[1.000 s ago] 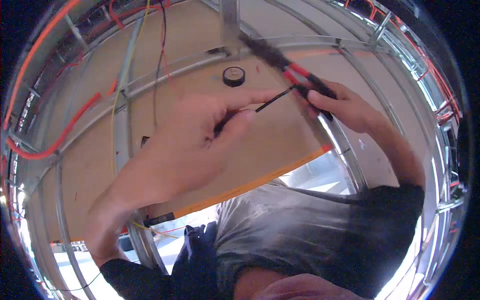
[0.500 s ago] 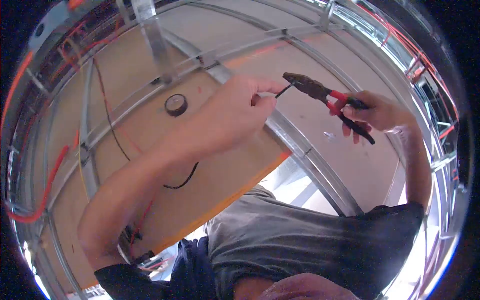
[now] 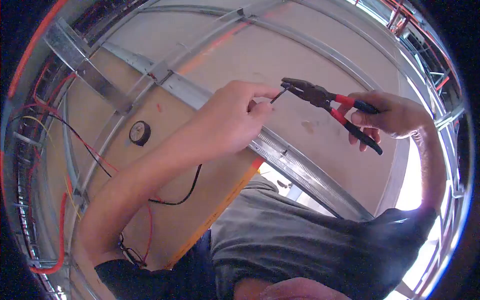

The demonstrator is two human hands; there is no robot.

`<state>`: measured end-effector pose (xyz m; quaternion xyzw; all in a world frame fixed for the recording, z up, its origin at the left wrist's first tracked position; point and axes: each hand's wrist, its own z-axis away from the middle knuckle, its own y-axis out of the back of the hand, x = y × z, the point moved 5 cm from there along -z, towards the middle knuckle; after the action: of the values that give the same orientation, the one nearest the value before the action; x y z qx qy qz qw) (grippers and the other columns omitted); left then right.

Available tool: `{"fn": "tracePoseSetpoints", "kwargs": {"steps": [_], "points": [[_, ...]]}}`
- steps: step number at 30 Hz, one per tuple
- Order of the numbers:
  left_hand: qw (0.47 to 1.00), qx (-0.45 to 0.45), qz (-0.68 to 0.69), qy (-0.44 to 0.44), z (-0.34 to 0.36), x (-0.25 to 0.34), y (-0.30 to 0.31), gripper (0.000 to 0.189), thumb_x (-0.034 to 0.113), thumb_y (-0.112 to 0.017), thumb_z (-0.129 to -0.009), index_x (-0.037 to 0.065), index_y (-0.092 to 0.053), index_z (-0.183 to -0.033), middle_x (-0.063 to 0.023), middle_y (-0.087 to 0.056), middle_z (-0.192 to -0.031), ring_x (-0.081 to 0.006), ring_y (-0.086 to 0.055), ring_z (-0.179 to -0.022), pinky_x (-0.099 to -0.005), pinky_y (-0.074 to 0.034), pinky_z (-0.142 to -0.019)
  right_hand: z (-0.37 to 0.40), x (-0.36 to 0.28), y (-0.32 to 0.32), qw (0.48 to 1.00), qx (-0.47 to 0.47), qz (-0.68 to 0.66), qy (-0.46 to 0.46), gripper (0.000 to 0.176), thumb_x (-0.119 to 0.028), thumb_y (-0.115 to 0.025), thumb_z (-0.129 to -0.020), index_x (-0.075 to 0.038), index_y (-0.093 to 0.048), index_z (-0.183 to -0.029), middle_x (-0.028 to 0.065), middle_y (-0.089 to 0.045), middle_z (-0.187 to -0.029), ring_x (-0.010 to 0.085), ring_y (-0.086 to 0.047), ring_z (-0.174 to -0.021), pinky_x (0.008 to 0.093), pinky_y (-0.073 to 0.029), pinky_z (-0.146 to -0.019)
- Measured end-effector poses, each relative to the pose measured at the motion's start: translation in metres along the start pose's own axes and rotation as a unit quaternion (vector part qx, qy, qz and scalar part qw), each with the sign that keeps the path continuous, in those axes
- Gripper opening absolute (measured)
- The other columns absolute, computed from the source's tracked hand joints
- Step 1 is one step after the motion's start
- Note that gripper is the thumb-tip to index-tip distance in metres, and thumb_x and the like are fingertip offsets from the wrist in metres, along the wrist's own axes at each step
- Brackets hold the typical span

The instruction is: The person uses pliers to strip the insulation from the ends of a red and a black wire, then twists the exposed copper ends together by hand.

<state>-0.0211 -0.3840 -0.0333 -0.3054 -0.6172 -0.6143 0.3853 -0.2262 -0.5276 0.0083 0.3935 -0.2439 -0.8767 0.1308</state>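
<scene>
My left hand pinches a thin black wire between thumb and forefinger, its end sticking out to the upper right. In my right hand is a pair of pliers with red and black handles, which are spread apart. The plier jaws are parted, and the wire's end is right at them. More black wire curves below my left forearm across the brown board.
A dark roll of tape lies on the board. Metal studs cross the wall panels. Red and black wires hang at the left, beside a thick red-orange conduit. An orange strip edges the board.
The plier handles have spread and the jaws opened at the wire's end. The view has turned, so the tape roll and studs appear shifted to the left.
</scene>
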Motion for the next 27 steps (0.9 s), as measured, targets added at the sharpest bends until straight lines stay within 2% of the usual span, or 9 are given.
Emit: {"fn": "tracePoseSetpoints", "kwargs": {"steps": [4,6,9,13,17,21,24,26,27], "points": [[0.999,0.036,-0.032,0.02,0.007,0.001,0.005,0.033,0.016,-0.052,-0.096,0.004,-0.061,-0.126,0.0045,-0.049,-0.063,-0.0049,-0.045,-0.057,-0.0232,-0.037,-0.051,-0.003,0.0,0.001,1.0,0.013,-0.019,0.005,0.037,-0.028,-0.052,-0.098,-0.001,-0.05,-0.124,0.0108,-0.07,-0.083,0.0183,-0.071,-0.068,0.0257,-0.053,-0.053],[0.998,0.047,-0.041,0.02,0.014,0.0,0.006,0.033,0.016,-0.053,-0.096,0.004,-0.061,-0.126,0.0044,-0.049,-0.063,-0.0053,-0.046,-0.057,-0.0234,-0.038,-0.052,-0.002,-0.007,0.0,1.0,0.002,-0.011,0.009,0.031,-0.031,-0.052,-0.099,-0.006,-0.052,-0.118,0.0073,-0.069,-0.085,0.0145,-0.068,-0.07,0.0257,-0.049,-0.054],[0.999,0.045,-0.014,0.025,0.024,0.005,0.007,0.032,0.017,-0.054,-0.096,0.005,-0.062,-0.124,0.0043,-0.05,-0.064,-0.0053,-0.046,-0.057,-0.0235,-0.037,-0.052,-0.004,-0.012,-0.005,1.0,-0.007,-0.002,0.014,0.034,-0.032,-0.053,-0.098,-0.007,-0.052,-0.121,0.0072,-0.069,-0.086,0.0144,-0.068,-0.071,0.0259,-0.049,-0.054],[0.996,0.064,-0.056,0.018,0.038,0.008,0.009,0.031,0.017,-0.054,-0.096,0.005,-0.063,-0.123,0.0045,-0.05,-0.063,-0.0042,-0.045,-0.057,-0.0231,-0.036,-0.051,-0.003,-0.016,-0.011,1.0,-0.018,0.008,0.007,0.035,-0.033,-0.054,-0.098,-0.007,-0.053,-0.122,0.0065,-0.069,-0.085,0.0139,-0.067,-0.071,0.0256,-0.049,-0.055],[0.994,0.092,-0.051,0.017,0.047,0.01,0.009,0.03,0.018,-0.056,-0.095,0.005,-0.064,-0.121,0.0042,-0.05,-0.062,-0.0042,-0.045,-0.056,-0.024,-0.034,-0.05,0.003,-0.026,-0.023,0.999,-0.028,0.021,0.018,0.035,-0.034,-0.054,-0.098,-0.007,-0.053,-0.119,0.0047,-0.069,-0.084,0.0123,-0.066,-0.071,0.0253,-0.05,-0.055],[0.995,0.08,-0.059,0.025,0.05,0.013,0.006,0.028,0.018,-0.058,-0.094,0.004,-0.065,-0.118,0.0039,-0.051,-0.062,-0.0046,-0.045,-0.056,-0.0242,-0.035,-0.05,0.005,-0.03,-0.03,0.999,-0.039,0.028,0.011,0.035,-0.035,-0.055,-0.097,-0.007,-0.054,-0.117,0.0036,-0.068,-0.084,0.011,-0.065,-0.071,0.0254,-0.05,-0.057],[0.993,0.066,-0.096,-0.009,0.056,0.009,0.009,0.028,0.018,-0.058,-0.094,0.002,-0.065,-0.116,0.0033,-0.053,-0.064,-0.0052,-0.046,-0.056,-0.0238,-0.037,-0.05,0.006,-0.042,-0.039,0.998,-0.051,0.009,-0.034,0.035,-0.036,-0.055,-0.097,-0.007,-0.055,-0.116,0.003,-0.067,-0.083,0.0102,-0.064,-0.071,0.025,-0.051,-0.06],[0.989,0.106,-0.096,-0.04,0.07,0.014,0.007,0.028,0.018,-0.058,-0.094,0.002,-0.064,-0.116,0.0016,-0.053,-0.064,-0.0068,-0.046,-0.054,-0.0234,-0.037,-0.05,0.013,-0.041,-0.045,0.997,-0.063,-0.008,-0.036,0.035,-0.036,-0.056,-0.096,-0.006,-0.056,-0.114,0.0029,-0.067,-0.083,0.0114,-0.063,-0.071,0.0265,-0.051,-0.061],[0.99,0.098,-0.095,-0.04,0.075,0.017,0.002,0.028,0.018,-0.058,-0.094,0.002,-0.064,-0.116,0.0016,-0.053,-0.064,-0.0068,-0.046,-0.054,-0.0234,-0.037,-0.05,0.017,-0.038,-0.051,0.996,-0.076,-0.02,-0.031,0.035,-0.036,-0.057,-0.095,-0.006,-0.057,-0.113,0.0029,-0.066,-0.082,0.0126,-0.063,-0.071,0.028,-0.051,-0.062]]}}
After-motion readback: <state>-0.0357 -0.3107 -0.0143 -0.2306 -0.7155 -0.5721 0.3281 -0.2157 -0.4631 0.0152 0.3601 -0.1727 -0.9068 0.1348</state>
